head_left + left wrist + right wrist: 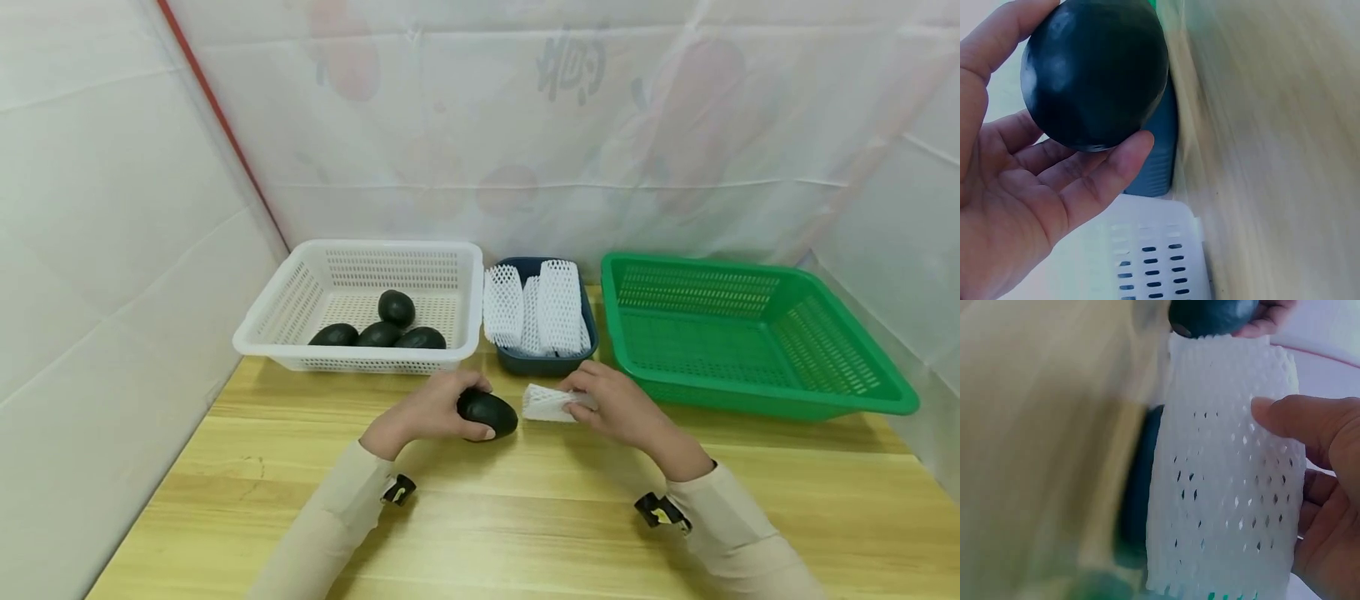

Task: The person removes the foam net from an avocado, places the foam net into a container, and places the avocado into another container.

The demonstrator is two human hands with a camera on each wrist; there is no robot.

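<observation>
A dark, smooth avocado [489, 414] is gripped in my left hand [438, 408], the thumb on its near side and the fingers round the far side. In the left wrist view the avocado [1094, 75] shows its rounded end. My right hand [618, 410] pinches a white foam net sleeve [547, 403] between thumb and fingers. The sleeve's open end faces the avocado, with a small gap between them in the head view. Seen from the right wrist, the foam net sleeve [1222, 475] hangs flattened, the thumb on its near face.
At the back left, a white basket [360, 353] holds several avocados [396, 309]. Several foam net sleeves [560, 304] fill a dark blue bin [536, 365] in the middle. A green basket [757, 396] stands at the right on the wooden table [487, 533].
</observation>
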